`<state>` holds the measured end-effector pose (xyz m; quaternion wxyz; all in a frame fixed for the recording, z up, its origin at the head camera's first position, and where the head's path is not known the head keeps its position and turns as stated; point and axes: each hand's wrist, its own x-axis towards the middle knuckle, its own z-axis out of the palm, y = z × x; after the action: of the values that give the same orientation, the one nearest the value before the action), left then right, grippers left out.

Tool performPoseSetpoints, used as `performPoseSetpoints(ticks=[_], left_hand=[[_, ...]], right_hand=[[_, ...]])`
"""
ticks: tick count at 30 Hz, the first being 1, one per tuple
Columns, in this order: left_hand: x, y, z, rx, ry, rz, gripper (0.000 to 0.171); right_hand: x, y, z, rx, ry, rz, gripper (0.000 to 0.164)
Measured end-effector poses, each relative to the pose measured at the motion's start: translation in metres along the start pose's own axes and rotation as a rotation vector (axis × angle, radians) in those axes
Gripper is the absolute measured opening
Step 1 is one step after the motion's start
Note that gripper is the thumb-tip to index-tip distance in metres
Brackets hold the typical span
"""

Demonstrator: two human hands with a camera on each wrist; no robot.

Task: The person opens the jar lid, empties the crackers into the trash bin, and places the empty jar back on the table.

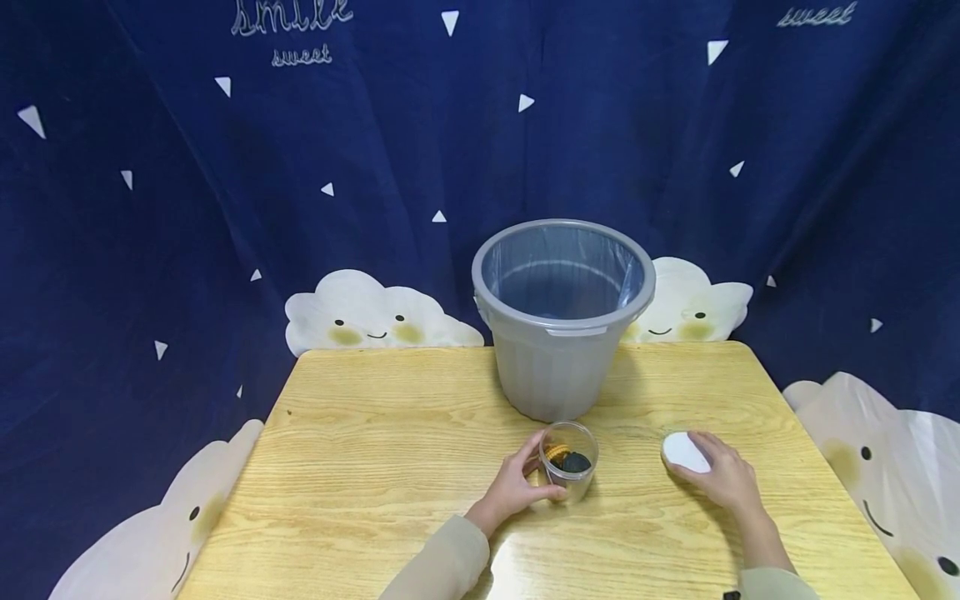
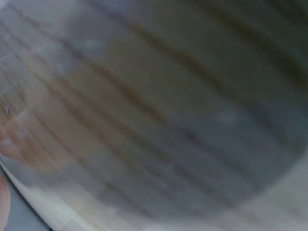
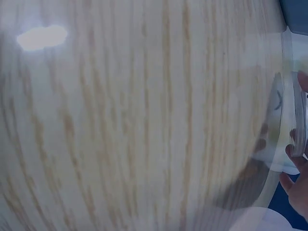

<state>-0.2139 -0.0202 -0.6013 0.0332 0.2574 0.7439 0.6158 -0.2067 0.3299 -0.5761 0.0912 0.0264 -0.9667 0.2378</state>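
In the head view my left hand (image 1: 517, 481) grips a clear plastic tub (image 1: 576, 490) from its left side, thumb in front and fingers behind. Inside the tub lie an orange-yellow ridged piece (image 1: 556, 452) and a dark lump (image 1: 575, 462). To the right, my right hand (image 1: 724, 477) holds a flat, round white lid (image 1: 686, 451) by its edge, low over the table. At the right edge of the right wrist view, fingers (image 3: 299, 185) hold the lid's rim (image 3: 299, 115). The left wrist view is mostly blurred wood grain.
A grey bucket (image 1: 551, 362) with a liner stands at the back of the wooden table (image 1: 375, 433), just behind the tub. A dark blue curtain (image 1: 390, 150) with white triangles and clouds hangs behind and along both sides.
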Motion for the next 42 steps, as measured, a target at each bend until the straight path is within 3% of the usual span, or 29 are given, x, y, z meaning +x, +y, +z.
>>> performPoseSetpoints(ticks=[26,36,42], left_hand=[[0.0,0.001,0.0,0.0,0.002,0.004,0.091],[-0.003,0.029,-0.004,0.009,-0.005,0.063,0.087],[0.0,0.009,0.0,0.037,0.003,0.061,0.091]], right_hand=[[-0.007,0.0,0.004,-0.001,-0.059,0.033,0.079],[-0.007,-0.002,0.002,0.013,-0.106,0.062,0.082],[-0.007,-0.004,0.0,0.004,-0.131,0.05,0.082]])
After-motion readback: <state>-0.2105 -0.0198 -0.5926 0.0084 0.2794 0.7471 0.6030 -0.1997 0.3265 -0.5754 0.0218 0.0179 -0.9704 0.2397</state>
